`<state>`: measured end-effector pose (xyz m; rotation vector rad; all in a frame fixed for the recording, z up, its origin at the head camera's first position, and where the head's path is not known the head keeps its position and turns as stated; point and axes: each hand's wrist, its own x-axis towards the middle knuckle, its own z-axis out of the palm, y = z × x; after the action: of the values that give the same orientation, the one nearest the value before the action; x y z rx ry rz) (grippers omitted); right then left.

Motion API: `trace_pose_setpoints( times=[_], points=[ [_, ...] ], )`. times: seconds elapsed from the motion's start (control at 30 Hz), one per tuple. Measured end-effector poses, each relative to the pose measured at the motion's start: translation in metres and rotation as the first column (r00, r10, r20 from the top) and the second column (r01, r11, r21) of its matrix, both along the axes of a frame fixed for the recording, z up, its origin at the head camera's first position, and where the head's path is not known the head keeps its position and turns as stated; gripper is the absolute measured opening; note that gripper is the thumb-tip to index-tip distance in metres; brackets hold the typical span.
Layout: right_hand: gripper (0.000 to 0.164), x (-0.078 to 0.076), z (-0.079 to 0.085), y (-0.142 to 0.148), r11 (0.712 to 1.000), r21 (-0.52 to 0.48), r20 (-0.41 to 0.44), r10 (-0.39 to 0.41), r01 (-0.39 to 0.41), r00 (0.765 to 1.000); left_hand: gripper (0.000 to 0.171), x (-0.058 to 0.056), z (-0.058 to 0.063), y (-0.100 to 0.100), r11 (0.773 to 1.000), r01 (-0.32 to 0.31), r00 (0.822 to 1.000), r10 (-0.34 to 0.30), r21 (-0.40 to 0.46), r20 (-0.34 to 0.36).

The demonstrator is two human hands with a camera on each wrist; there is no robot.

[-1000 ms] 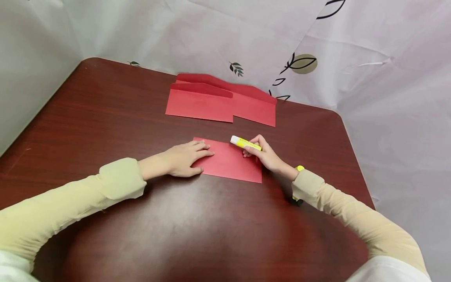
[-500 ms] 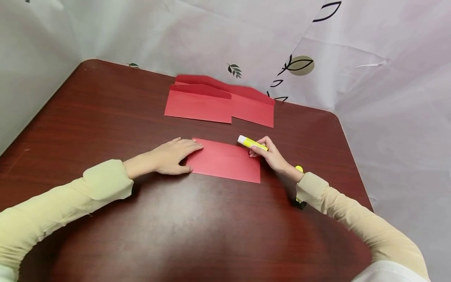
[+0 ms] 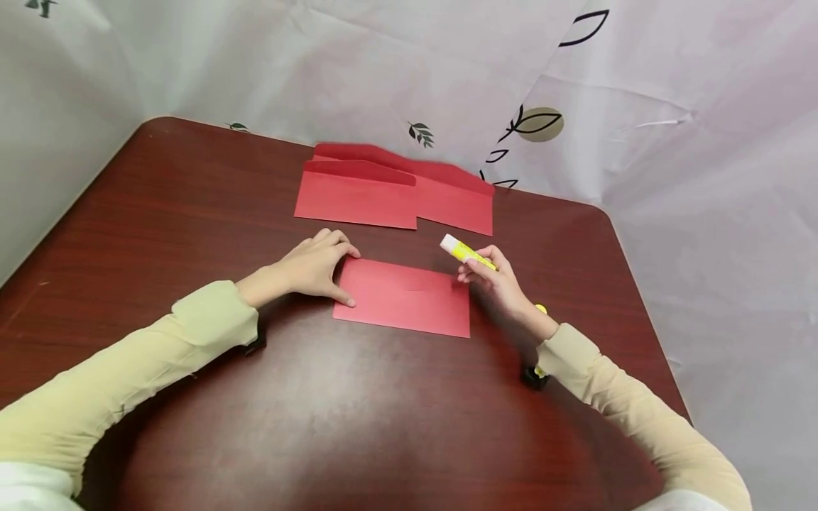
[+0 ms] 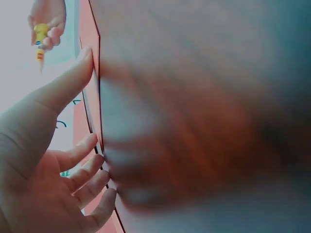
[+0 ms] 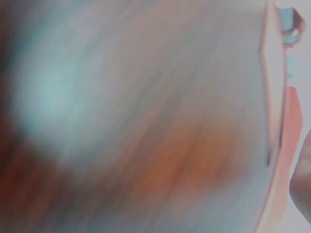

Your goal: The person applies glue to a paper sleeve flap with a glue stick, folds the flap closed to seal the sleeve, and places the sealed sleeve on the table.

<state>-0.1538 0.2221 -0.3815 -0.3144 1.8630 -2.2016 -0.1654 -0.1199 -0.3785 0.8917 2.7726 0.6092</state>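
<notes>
A flat red envelope [image 3: 402, 294] lies on the brown table in the head view. My left hand [image 3: 313, 266] is at its left end, thumb on the near left part and fingertips by the far left corner. The left wrist view shows that thumb [image 4: 68, 87] against the envelope's edge, the other fingers spread along the table surface. Above the envelope's far right corner, my right hand [image 3: 498, 280] holds a yellow glue stick [image 3: 469, 253] between thumb and fingers, its white end pointing up and left. The right wrist view catches only a blurred part of the right hand [image 5: 303, 179].
Further back, overlapping red envelopes [image 3: 354, 202] lie with their flaps raised toward the curtain [image 3: 358, 64]. A yellow and black thing [image 3: 535, 376] shows beside the right cuff, mostly hidden by the sleeve. The table [image 3: 192, 191] has rounded far corners.
My left hand has slid left off the envelope's middle to its left end, its fingers now more bent. My right hand has moved slightly right with the glue stick, which tilts up more.
</notes>
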Motion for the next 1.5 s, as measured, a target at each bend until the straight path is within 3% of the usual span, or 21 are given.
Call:
trace_pose_setpoints(
  times=[0.4, 0.53, 0.7, 0.8, 0.93, 1.0, 1.2, 1.33, 1.43, 1.5],
  points=[
    [0.013, 0.011, 0.018, 0.002, 0.994, -0.099, -0.073, -0.050, 0.043, 0.996, 0.083, -0.010, 0.008, 0.006, 0.999, -0.018, 0.992, 0.014, 0.028, 0.128],
    [0.010, 0.016, 0.023, 0.006, 0.989, -0.134, -0.087, -0.073, 0.061, 0.993, 0.082, -0.012, 0.007, 0.003, 0.994, -0.022, 0.979, 0.001, 0.104, 0.204],
    [0.009, 0.023, 0.029, 0.010, 0.984, -0.168, -0.103, -0.073, 0.055, 0.992, 0.068, -0.005, 0.015, -0.010, 0.973, -0.090, 0.953, 0.022, 0.213, 0.301],
    [0.008, 0.029, 0.030, 0.013, 0.984, -0.173, -0.095, -0.068, 0.051, 0.993, 0.059, 0.004, 0.025, -0.023, 0.937, -0.162, 0.924, 0.034, 0.310, 0.381],
    [0.009, 0.036, 0.029, 0.017, 0.984, -0.174, -0.078, -0.050, 0.036, 0.996, 0.058, 0.015, 0.038, -0.044, 0.848, -0.301, 0.878, 0.069, 0.436, 0.473],
    [0.010, 0.039, 0.027, 0.019, 0.985, -0.172, -0.073, -0.039, 0.026, 0.997, 0.060, 0.019, 0.043, -0.057, 0.806, -0.363, 0.870, 0.112, 0.468, 0.481],
    [0.014, 0.047, 0.022, 0.024, 0.983, -0.181, -0.064, -0.006, -0.005, 0.998, 0.062, 0.027, 0.049, -0.101, 0.730, -0.510, 0.842, 0.317, 0.454, 0.436],
    [0.016, 0.050, 0.020, 0.024, 0.982, -0.186, -0.061, 0.009, -0.020, 0.998, 0.063, 0.030, 0.046, -0.135, 0.676, -0.592, 0.797, 0.413, 0.438, 0.440],
    [0.016, 0.052, 0.020, 0.025, 0.983, -0.182, -0.061, 0.007, -0.018, 0.998, 0.063, 0.030, 0.042, -0.162, 0.654, -0.639, 0.759, 0.453, 0.404, 0.467],
    [0.014, 0.053, 0.020, 0.025, 0.984, -0.179, -0.059, 0.008, -0.018, 0.998, 0.064, 0.030, 0.038, -0.179, 0.654, -0.661, 0.737, 0.475, 0.368, 0.480]
  ],
)
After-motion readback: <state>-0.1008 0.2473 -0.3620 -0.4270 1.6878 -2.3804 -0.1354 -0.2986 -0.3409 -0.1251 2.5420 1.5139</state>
